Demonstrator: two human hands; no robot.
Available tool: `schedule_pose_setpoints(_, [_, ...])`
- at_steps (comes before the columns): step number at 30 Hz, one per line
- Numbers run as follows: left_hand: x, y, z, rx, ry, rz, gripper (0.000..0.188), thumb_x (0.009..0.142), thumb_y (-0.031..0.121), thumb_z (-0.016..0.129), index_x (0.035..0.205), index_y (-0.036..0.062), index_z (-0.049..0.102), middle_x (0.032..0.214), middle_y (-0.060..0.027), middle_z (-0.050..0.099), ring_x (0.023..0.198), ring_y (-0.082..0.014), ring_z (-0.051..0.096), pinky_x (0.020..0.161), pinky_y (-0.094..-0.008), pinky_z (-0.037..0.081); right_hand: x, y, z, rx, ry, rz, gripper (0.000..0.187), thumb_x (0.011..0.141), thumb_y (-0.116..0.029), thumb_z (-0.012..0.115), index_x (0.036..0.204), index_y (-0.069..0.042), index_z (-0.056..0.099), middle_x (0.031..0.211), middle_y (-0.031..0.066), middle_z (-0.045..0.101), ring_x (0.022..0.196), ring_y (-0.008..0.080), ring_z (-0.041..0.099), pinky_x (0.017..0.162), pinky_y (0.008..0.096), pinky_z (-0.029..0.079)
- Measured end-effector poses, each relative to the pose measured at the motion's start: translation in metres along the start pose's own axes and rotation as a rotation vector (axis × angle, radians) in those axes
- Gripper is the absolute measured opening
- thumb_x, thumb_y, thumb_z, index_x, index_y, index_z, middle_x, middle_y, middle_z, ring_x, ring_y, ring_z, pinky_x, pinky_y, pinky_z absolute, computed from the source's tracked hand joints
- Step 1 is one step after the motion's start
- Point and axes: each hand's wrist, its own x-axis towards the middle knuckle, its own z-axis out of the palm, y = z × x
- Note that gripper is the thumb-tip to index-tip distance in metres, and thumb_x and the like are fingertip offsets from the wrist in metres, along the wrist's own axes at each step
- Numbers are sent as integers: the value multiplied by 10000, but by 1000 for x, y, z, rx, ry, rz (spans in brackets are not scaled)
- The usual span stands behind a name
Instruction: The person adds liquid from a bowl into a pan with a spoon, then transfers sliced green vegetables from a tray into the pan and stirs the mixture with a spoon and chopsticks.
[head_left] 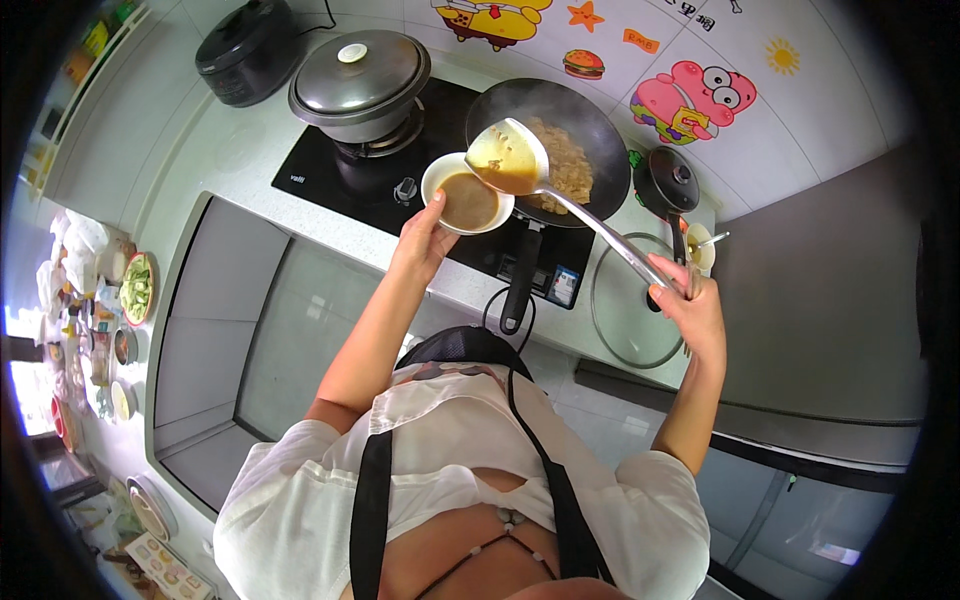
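My left hand (424,240) grips a white bowl (445,163) of brown liquid by its near left side. Closed round the long metal handle of a wok spatula (610,238) is my right hand (692,305). The spatula's wide head, wet with brown sauce, is tilted beside the bowl's right rim, between bowl and wok. Behind it a dark wok (603,135) sits on the cooker, its black handle pointing toward me. Light brown sliced food (565,165) lies in the wok, partly hidden by the spatula head, and faint steam shows above.
A lidded grey pot (365,85) stands on the left burner of the black hob (325,175), with a dark rice cooker (245,50) farther left. A glass lid (630,325) lies right of the wok handle. Beyond it are a small lidded black pan (668,182) and a small bowl (703,258) with a spoon.
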Motion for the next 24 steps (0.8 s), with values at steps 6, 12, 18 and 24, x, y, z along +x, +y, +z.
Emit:
schedule_pose_setpoints(6, [-3,2,-2,-21,-10,16,533,799,355,600,1136,-24,436,1064,-153,529,968,-248,558,863,-356,461,-7,-3,19,-168,67,-129,370,692,-48,649,1054,2,585,941,90,636,845,98,576,743,226,436])
schedule_pose_setpoints(12, [-3,3,-1,-44,-4,17,505,804,348,594,1116,-22,449,1066,-157,534,965,-249,563,854,-354,469,-16,-15,25,-454,193,-280,381,633,-65,674,1011,-93,631,745,125,629,644,178,599,620,265,450])
schedule_pose_setpoints(18, [0,3,1,-55,-20,19,487,807,343,592,1113,-11,457,1067,-146,540,963,-242,566,850,-351,472,-15,-16,22,-580,228,-426,391,612,-71,681,998,-106,638,680,124,603,577,226,563,564,300,435])
schedule_pose_setpoints(24, [2,1,3,-59,-20,17,486,806,344,593,1120,-2,460,1075,-135,542,973,-239,561,867,-354,459,-7,8,13,-128,162,-185,363,691,-71,656,1045,-12,596,629,31,584,544,80,491,504,224,375])
